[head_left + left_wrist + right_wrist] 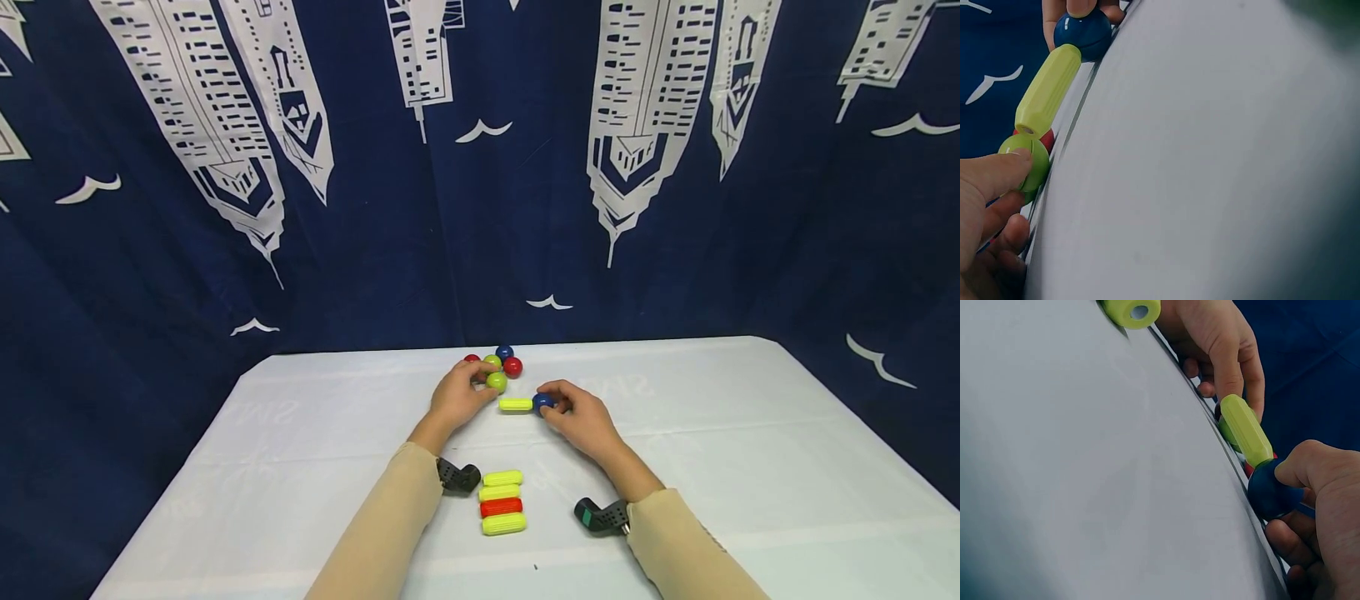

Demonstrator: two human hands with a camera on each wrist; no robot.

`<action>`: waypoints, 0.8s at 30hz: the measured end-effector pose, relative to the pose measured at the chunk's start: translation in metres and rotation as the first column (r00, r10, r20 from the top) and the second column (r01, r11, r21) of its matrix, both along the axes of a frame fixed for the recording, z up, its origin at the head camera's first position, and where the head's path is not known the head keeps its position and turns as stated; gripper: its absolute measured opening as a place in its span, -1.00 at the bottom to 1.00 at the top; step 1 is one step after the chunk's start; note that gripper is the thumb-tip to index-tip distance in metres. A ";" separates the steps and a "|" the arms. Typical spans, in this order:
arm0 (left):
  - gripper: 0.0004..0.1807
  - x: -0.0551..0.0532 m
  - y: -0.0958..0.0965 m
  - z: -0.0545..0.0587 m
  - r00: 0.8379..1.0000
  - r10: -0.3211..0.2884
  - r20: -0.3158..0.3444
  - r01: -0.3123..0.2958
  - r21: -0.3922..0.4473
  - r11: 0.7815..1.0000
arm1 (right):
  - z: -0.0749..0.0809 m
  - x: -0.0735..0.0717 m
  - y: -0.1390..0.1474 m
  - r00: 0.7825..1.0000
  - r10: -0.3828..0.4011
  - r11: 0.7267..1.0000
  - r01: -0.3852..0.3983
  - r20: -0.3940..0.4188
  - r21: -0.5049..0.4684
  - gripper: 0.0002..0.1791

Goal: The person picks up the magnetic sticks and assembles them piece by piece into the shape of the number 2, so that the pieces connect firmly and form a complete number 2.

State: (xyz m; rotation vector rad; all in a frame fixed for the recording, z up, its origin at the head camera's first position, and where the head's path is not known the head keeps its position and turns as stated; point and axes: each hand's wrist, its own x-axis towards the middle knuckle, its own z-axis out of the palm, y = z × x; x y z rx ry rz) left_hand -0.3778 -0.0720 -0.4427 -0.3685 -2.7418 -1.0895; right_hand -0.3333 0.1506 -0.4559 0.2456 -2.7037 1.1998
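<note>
My right hand point(583, 421) pinches a blue ball point(543, 403) between thumb and fingers. A yellow-green ribbed rod point(515, 405) sticks out from that ball toward the left, its free end pointing at my other hand. My left hand point(459, 397) pinches a lime green ball point(497, 382) at the front of a small cluster of balls. In the left wrist view the rod's hollow end point(1027, 130) overlaps the edge of the green ball point(1034, 164). The right wrist view shows the blue ball point(1272, 489) under my thumb, with the rod point(1246, 430) slanting away from it.
Behind the left hand sit red balls point(513, 367), another lime ball point(492, 362) and a blue ball point(505, 353). Between my forearms lies a stack of rods: several yellow-green ones point(503, 523) and a red one point(501, 507). The white table point(300, 467) ends at a dark blue printed curtain point(450, 250).
</note>
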 end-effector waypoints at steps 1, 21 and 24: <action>-0.64 0.001 -0.001 0.000 1.000 0.000 0.001 0.000 0.002 1.000 | 0.000 0.000 0.000 1.000 0.000 1.000 0.000 0.000 -0.002 -0.66; -0.68 0.038 -0.019 -0.002 0.995 -0.044 0.088 0.034 0.115 0.993 | -0.001 0.001 0.000 0.999 0.023 1.000 -0.023 -0.032 0.014 -0.65; -0.67 0.042 -0.019 -0.006 0.997 -0.030 0.075 0.020 0.131 0.991 | -0.001 0.002 0.000 0.999 0.034 0.999 -0.033 -0.029 0.012 -0.64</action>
